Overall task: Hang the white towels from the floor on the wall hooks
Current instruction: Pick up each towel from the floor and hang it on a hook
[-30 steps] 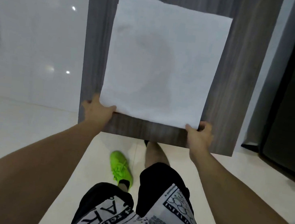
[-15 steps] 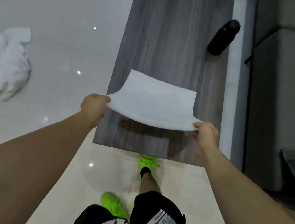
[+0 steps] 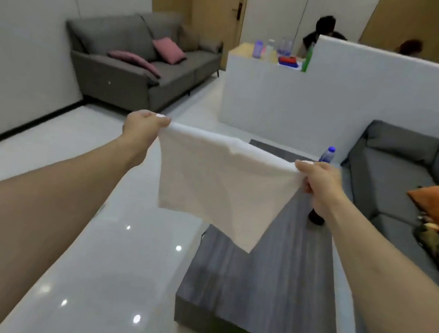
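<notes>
A white towel (image 3: 218, 183) hangs in the air in front of me, stretched between both hands. My left hand (image 3: 142, 126) pinches its top left corner and my right hand (image 3: 317, 177) pinches its top right corner. The cloth droops below them to a point over the grey wooden low table (image 3: 259, 293). No wall hooks are in view.
A dark bottle (image 3: 317, 216) stands on the table behind my right wrist, and a blue-capped bottle (image 3: 328, 154) farther back. Grey sofas stand at the back left (image 3: 141, 70) and at the right (image 3: 397, 174). A white partition (image 3: 334, 103) with two people behind it closes the far side.
Both hands lifted the towel off the table, where it lay flat, up to chest height. My view rose from the table and floor to the room ahead.
</notes>
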### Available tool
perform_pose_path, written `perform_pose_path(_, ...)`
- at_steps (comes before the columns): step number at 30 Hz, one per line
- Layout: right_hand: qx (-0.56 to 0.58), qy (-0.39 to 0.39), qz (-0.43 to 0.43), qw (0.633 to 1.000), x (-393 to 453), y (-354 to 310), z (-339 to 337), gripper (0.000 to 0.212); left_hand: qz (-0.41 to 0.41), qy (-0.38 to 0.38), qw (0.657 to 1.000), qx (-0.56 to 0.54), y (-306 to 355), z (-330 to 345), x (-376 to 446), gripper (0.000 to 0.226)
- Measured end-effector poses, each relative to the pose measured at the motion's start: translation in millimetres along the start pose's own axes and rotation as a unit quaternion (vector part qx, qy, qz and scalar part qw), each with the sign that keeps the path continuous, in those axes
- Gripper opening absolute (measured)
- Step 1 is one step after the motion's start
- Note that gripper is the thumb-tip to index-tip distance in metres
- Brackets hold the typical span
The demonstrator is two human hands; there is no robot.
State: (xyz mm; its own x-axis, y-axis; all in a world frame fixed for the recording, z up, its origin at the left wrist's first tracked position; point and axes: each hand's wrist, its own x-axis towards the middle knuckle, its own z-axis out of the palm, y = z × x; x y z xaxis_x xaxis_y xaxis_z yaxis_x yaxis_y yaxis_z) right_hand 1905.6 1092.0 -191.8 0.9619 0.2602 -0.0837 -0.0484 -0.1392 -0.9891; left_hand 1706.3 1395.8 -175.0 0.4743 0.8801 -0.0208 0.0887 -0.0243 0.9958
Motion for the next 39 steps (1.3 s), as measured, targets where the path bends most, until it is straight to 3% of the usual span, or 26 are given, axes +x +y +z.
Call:
perform_pose_path(6, -0.021, -0.139, -0.145, 0.979, -40.9, -93.9, 81.6, 0.036, 0.075, 0.084, 0.993, -0.031, 55.2, -139.1, -0.3, 0.021)
perform_pose_path(9, -0.103, -0.235, -0.230, 0.939, -60.3, -127.3, 135.1, 0.032, 0.093, 0.151, 0.983, -0.049, 73.7, -206.3, -2.5, 0.035)
perform_pose_path(13, -0.150, -0.252, -0.303, 0.907, -79.8, -159.3, 225.8, 0.018, 0.124, 0.232, 0.964, -0.033, 88.1, -294.7, -7.0, 0.043)
perform_pose_path(17, -0.139, -0.299, -0.358, 0.874, -101.7, -183.2, 329.1, 0.016, 0.142, 0.275, 0.951, -0.019, 87.8, -384.9, -11.4, 0.034)
perform_pose_path(21, -0.162, -0.333, -0.438, 0.819, -131.7, -203.6, 446.6, 0.015, 0.120, 0.317, 0.938, 0.078, 85.3, -475.4, -17.6, 0.014)
perform_pose_path(25, -0.138, -0.420, -0.436, 0.784, -186.9, -222.6, 565.0, 0.010, 0.097, 0.427, 0.887, 0.149, 89.7, -561.1, -35.1, 0.009)
perform_pose_path(30, -0.145, -0.551, -0.465, 0.677, -276.3, -239.9, 694.7, 0.013, 0.060, 0.536, 0.820, 0.189, 90.4, -656.2, -87.6, 0.007)
perform_pose_path(39, -0.082, -0.689, -0.476, 0.540, -508.4, -233.1, 826.1, 0.020, -0.035, 0.675, 0.687, 0.266, 79.9, -776.1, -227.6, 0.005)
